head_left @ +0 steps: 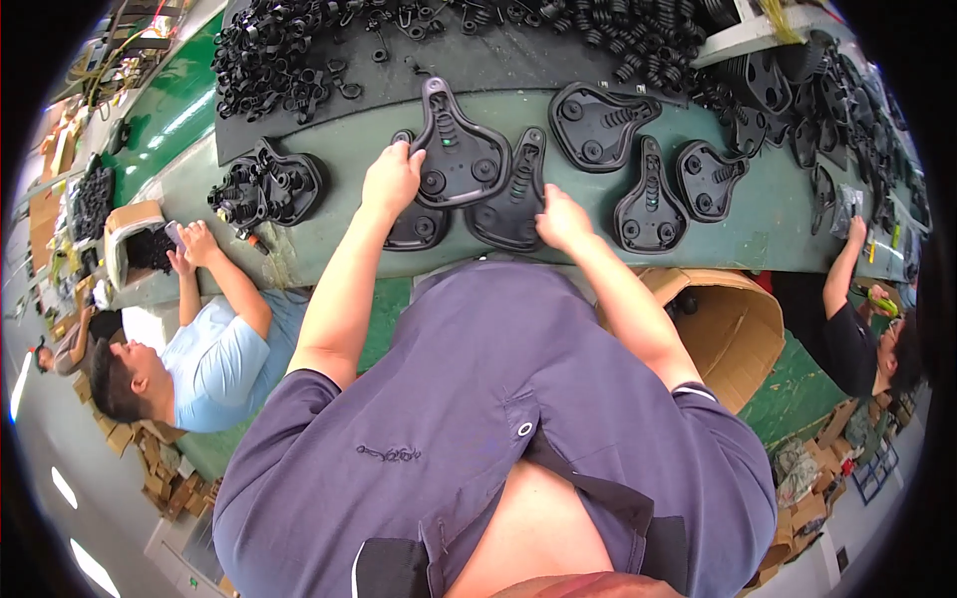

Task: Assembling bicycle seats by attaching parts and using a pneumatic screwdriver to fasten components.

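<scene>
My left hand [394, 179] is closed on the left edge of a black bicycle saddle [465, 164], which lies underside up and is raised over two others. Below it, partly covered, a second saddle [417, 231] rests on the green table. My right hand [564, 219] has its fingers closed at the right edge of a third saddle [510, 211], its narrow nose pointing away from me. To the right lie more upturned saddles: one farther back [596, 125], one nearer [651, 204] and one beyond it [710, 181].
Black clamps [274, 75] and coil springs [638, 40] are heaped on a dark mat at the back. Stacked saddles with fittings [269, 184] stand at left. An open cardboard box [738, 324] sits below the table edge. Co-workers [214, 339] work at left and right.
</scene>
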Motion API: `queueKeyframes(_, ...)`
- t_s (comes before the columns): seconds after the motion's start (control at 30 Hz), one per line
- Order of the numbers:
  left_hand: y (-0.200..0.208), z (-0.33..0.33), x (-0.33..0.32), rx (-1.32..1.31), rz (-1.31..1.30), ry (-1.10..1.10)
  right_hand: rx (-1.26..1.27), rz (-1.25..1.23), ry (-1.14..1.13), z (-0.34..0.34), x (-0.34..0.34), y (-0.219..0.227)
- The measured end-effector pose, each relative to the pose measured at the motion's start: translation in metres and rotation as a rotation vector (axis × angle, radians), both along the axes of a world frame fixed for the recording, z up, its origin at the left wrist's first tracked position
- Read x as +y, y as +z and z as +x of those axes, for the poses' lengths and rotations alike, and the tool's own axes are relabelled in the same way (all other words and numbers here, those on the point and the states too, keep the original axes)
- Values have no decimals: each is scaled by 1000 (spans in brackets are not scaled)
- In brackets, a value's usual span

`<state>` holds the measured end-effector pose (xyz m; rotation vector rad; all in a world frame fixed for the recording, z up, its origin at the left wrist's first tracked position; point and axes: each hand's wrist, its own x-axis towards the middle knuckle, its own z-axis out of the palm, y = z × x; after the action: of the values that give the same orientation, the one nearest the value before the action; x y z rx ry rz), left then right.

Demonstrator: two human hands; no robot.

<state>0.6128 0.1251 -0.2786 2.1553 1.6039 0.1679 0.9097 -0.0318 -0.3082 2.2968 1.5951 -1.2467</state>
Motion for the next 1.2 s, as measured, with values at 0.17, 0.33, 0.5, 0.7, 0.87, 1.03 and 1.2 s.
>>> queueKeyframes(0.17, -21, 3, 11, -116, -41, -157, -416, 131, 44, 51, -8, 33)
queueKeyframes(0.33, -45, 17, 7, -216, -284, -310, -410, 452, 56, 18, 27, 60)
queueKeyframes(0.5, -39, -34, 13, -87, -42, -503, -280, 518, 35, 29, 113, 63)
queueKeyframes(0.7, -56, -90, 7, 128, -97, 97, -357, 705, 102, 110, 258, 53)
queueKeyframes(0.87, -67, -107, 17, 78, -273, -46, -451, 596, 64, 129, 377, 57)
queueKeyframes(1.03, -74, -128, 39, 27, -314, 162, -591, 396, 65, 114, 417, 45)
queueKeyframes(1.2, -88, -81, 60, -31, -177, 214, -644, 665, -1, 130, 417, 12)
